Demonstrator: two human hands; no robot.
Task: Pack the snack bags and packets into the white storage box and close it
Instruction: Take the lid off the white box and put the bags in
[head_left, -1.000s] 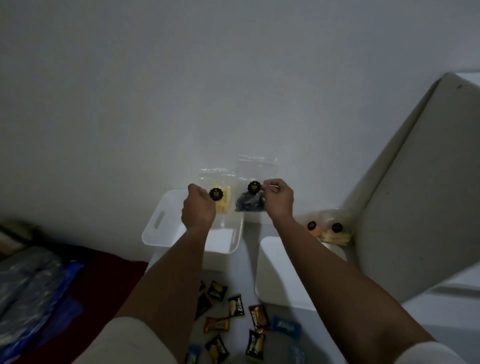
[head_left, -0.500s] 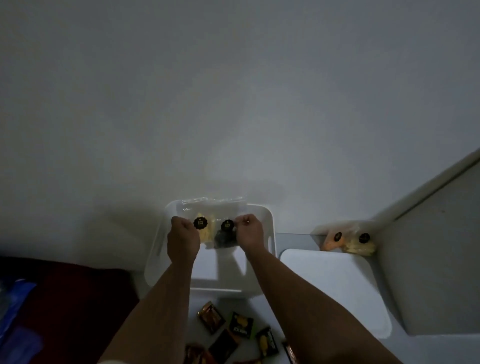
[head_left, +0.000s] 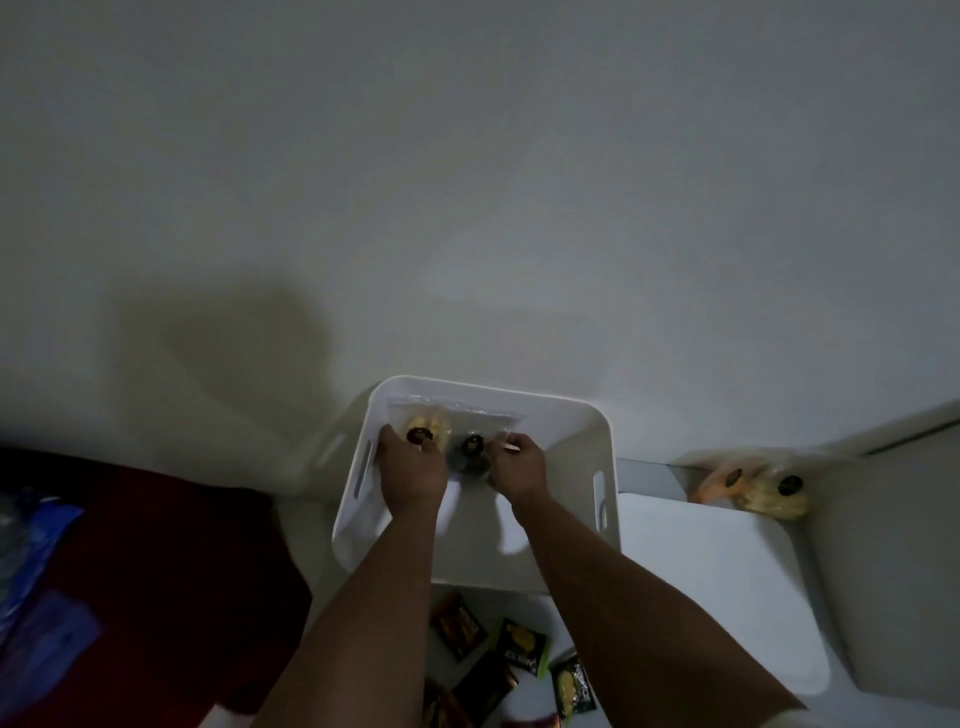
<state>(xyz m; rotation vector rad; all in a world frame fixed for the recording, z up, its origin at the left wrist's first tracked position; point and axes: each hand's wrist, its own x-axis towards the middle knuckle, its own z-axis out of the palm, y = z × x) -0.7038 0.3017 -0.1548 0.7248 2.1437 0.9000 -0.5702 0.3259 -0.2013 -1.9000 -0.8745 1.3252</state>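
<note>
Both hands, left hand (head_left: 410, 475) and right hand (head_left: 517, 470), fingers pinching two light, floppy clear snack bags (head_left: 452, 436) by their edges inside the white storage box (head_left: 571, 415).

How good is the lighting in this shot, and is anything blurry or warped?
Head view: dim, greyish light; a soft shadow falls on the wall at left; the snack packets at the bottom edge and the bags at right are smeared; wide-angle bowing curves the white storage box rim.

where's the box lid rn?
In the head view the lid lies flat, right of the white storage box, with two clear snack bags at its far edge.
</note>
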